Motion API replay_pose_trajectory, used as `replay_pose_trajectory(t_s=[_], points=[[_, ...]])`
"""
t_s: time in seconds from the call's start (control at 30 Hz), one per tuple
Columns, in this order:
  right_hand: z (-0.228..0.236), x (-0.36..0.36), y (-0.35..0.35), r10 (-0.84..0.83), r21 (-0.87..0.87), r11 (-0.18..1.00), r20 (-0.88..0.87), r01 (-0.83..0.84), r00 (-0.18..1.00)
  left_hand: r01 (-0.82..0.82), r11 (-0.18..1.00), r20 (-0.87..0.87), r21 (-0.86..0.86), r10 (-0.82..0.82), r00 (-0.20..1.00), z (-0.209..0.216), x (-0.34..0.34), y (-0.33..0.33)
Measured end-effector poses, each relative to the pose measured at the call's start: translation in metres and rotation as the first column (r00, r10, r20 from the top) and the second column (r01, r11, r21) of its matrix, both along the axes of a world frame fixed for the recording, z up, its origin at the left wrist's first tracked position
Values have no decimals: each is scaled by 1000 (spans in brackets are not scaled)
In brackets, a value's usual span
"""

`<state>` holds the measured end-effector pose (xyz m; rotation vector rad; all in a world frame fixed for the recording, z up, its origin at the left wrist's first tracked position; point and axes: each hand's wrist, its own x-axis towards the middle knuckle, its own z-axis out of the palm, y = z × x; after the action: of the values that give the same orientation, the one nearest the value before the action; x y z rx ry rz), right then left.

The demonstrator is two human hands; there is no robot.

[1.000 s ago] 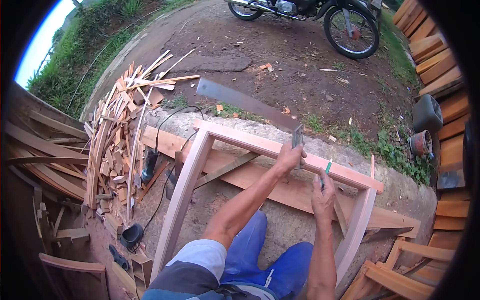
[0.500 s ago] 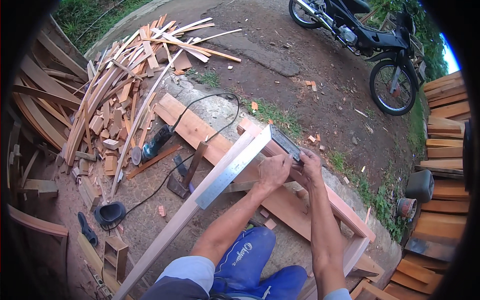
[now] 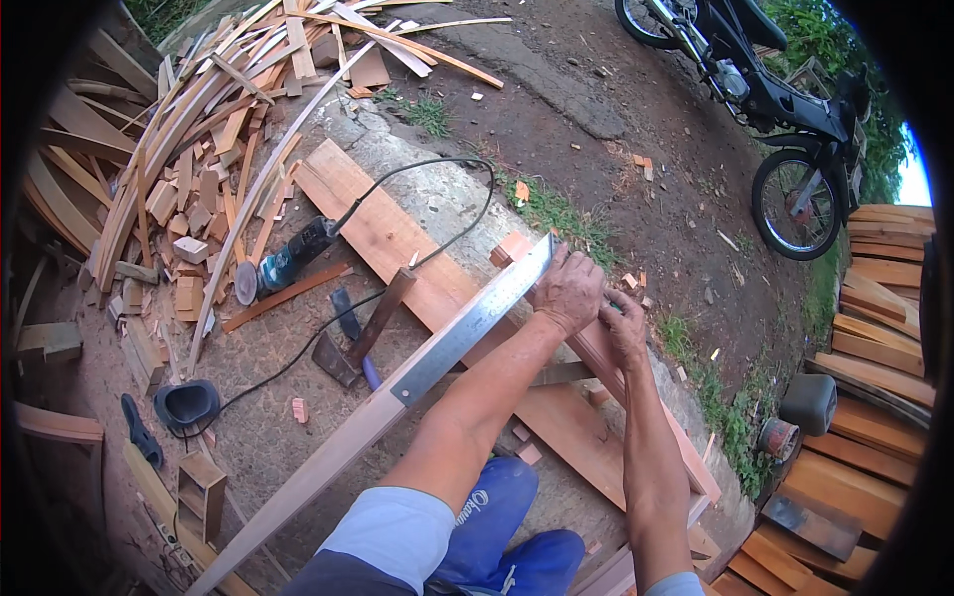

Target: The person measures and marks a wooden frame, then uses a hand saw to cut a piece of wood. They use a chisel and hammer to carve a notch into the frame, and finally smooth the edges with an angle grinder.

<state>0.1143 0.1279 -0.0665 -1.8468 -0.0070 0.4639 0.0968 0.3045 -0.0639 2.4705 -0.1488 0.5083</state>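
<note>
Held the metal try square (image 3: 479,321) by its upper end in the left grip (image 3: 571,288), with fingers curled over the mostly hidden stock. Pinched a slim green pencil (image 3: 613,308), largely covered, in the right grip (image 3: 624,320), just beside the left. Noted the blade (image 3: 437,360) extending down and leftward from the left grip, along the pale wooden rail (image 3: 320,482); could not confirm full contact. Judged the square stiff, fairly light, smooth-faced and hard to break. Rated the stock best for holding with 1 hand, clear of the blade's 2 long edges.
</note>
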Motion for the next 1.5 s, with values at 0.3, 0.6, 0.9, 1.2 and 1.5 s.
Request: replay_pose_trajectory(t_s=[0.3,0.6,0.9,1.2,1.5], points=[[4,6,3,-61,-13,998,-63,61,996,-20,999,22,-40,21,1000,4,1,3],[3,3,0,-63,20,998,-76,64,995,-18,995,22,-97,20,1000,2,2,3],[68,36,57,-346,229,924,167,305,923,-29,994,72,-108,37,997,0,5,1],[91,70,149,227,-148,959,-101,-240,969,-4,991,-210,-137,-25,977,-1,7,2],[98,74,158,393,-275,870,-113,-409,913,-34,991,-180,-130,11,984,-8,6,-1]])
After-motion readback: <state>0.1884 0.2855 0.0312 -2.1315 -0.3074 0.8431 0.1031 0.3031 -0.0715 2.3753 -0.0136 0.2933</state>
